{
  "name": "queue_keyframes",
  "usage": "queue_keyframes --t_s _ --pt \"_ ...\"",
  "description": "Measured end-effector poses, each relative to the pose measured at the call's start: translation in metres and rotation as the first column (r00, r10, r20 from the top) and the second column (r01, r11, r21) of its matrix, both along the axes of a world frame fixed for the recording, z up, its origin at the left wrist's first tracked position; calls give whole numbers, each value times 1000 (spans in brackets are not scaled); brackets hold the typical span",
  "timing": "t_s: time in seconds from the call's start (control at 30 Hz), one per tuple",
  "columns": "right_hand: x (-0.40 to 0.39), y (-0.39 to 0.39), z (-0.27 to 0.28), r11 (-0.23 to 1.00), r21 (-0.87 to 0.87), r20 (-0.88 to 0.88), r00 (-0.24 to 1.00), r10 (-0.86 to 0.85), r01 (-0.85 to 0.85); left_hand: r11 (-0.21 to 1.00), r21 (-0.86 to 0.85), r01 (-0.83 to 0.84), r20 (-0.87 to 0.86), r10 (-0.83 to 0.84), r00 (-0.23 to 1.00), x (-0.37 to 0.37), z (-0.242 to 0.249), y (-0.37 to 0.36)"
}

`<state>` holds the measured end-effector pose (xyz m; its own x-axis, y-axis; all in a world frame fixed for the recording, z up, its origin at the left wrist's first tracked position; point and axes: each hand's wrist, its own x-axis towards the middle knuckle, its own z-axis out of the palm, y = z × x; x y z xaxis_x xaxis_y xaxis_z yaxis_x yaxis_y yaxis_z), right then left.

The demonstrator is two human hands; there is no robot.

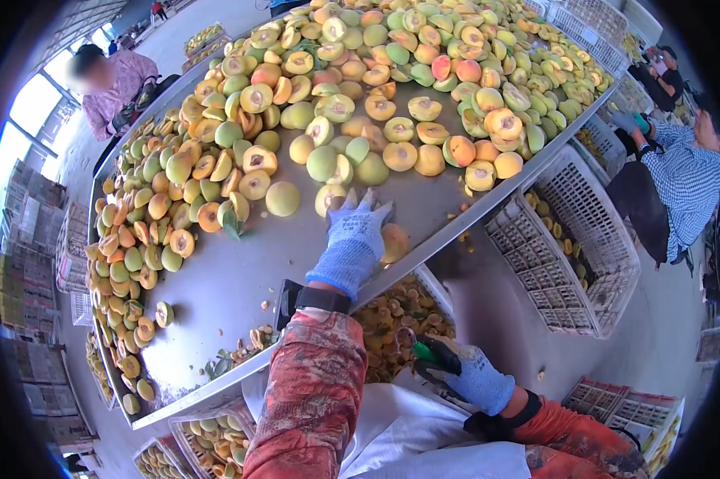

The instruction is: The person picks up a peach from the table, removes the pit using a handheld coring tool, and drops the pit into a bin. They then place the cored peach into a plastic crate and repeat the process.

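Observation:
My left hand, in a blue and white knit glove, reaches over the metal table with its fingers spread. Its fingertips are beside a halved fruit, and another fruit lies against its right side. Near my lap, my right hand, in a glove with dark fingers, is closed round a green-handled tool with a small metal loop at its tip. Many halved and whole yellow-green and orange fruits are heaped beyond the left hand.
Under the table edge sits a crate of fruit pieces. A white plastic crate stands at the right, others at the lower left. One person is at the far left; a person in a checked shirt sits at the right.

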<state>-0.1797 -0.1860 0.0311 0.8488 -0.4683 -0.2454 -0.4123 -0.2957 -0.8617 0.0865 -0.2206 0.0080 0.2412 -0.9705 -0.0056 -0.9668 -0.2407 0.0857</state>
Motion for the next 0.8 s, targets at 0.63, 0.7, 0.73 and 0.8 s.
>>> queue_keyframes --t_s 0.63,0.7,0.73,0.8 --pt "29 64 40 944 -286 277 929 244 -163 647 114 -754 -624 -544 -561 -25 37 244" --pt "37 75 50 908 -373 206 937 283 -193 599 141 -788 -725 -479 -494 -48 32 249" --pt "40 80 51 866 -477 257 918 302 -151 498 179 -849 -748 -492 -446 -66 38 249" --pt "41 88 50 783 -613 300 887 352 -103 509 49 -859 -827 -461 -320 -81 36 256"
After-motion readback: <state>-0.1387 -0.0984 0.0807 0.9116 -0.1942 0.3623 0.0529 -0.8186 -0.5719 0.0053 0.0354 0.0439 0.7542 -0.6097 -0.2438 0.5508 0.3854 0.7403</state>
